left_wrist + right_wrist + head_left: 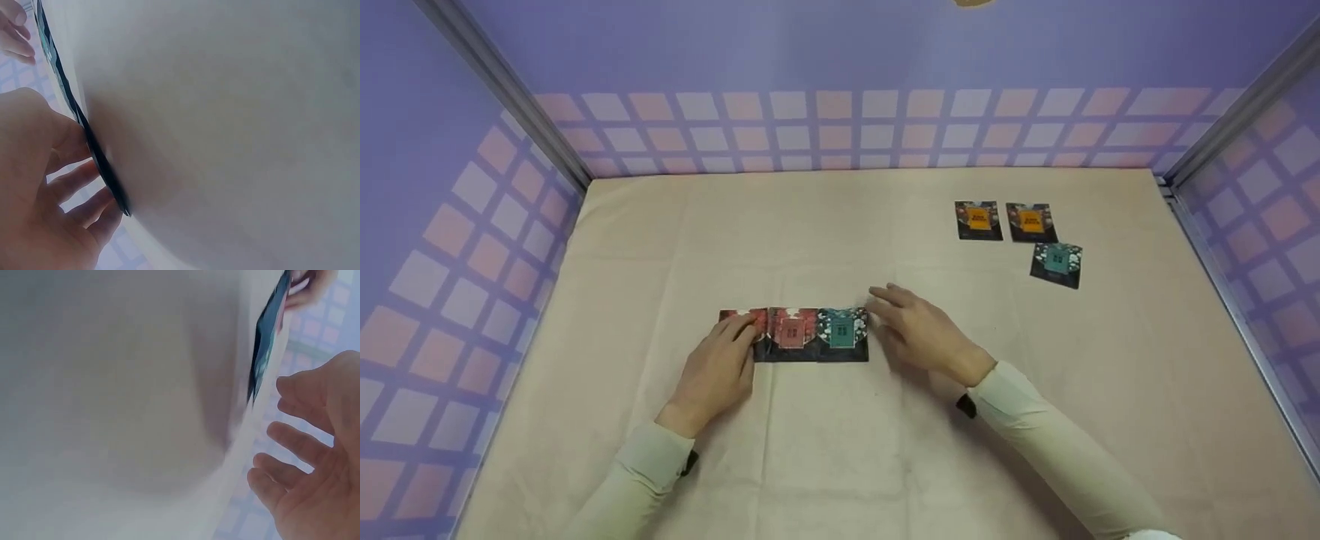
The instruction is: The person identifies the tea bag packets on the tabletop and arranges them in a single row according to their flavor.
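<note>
Three small flat packets with dark lower ends lie edge to edge in a row on the cloth. The left one is a red packet point(761, 327), mostly covered by my left hand point(718, 367), whose fingers rest on top of it. Beside it is a second red packet point(792, 330), and at the right end a green packet point(842, 331). My right hand point(926, 334) is at the green packet's right edge, fingers loosely spread with nothing held. In the right wrist view, a small gap shows between those fingertips and the green packet point(264, 349).
Two orange packets point(979, 219) point(1031, 221) lie side by side at the back right, with a tilted green packet point(1057, 262) just in front of them. A pale cloth point(810, 232) covers the table. Purple checked panels point(840, 127) stand behind and at both sides.
</note>
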`<action>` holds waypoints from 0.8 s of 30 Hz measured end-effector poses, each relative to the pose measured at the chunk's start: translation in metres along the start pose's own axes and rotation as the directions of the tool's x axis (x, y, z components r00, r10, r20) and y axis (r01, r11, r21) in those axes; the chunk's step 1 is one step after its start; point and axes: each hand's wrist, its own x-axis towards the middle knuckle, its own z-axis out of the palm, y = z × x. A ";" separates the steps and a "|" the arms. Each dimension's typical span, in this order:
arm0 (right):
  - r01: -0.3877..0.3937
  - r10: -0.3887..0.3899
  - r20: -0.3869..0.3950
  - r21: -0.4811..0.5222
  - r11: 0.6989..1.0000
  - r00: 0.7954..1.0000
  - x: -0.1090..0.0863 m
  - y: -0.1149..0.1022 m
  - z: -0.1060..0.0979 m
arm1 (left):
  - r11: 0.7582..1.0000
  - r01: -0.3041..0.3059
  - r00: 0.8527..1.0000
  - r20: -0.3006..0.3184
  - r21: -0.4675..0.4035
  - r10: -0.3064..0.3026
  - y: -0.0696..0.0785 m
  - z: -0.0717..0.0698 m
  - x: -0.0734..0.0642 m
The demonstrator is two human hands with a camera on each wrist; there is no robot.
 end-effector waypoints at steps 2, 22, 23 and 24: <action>-0.017 0.016 -0.033 -0.012 1.000 0.999 -0.003 0.012 -0.006 | 1.000 -0.002 1.000 0.000 -0.002 0.002 0.000 0.000 0.000; -0.363 0.355 -0.170 -0.021 0.931 0.919 -0.056 0.138 -0.064 | 1.000 0.010 1.000 0.004 -0.019 -0.010 0.002 -0.002 0.001; -0.377 0.368 -0.177 -0.018 0.926 0.913 -0.059 0.142 -0.065 | 1.000 0.009 1.000 0.004 -0.017 -0.009 0.002 -0.002 0.001; -0.394 0.385 -0.183 -0.013 0.919 0.905 -0.062 0.145 -0.066 | 1.000 0.008 1.000 0.002 -0.015 -0.008 0.002 -0.002 0.001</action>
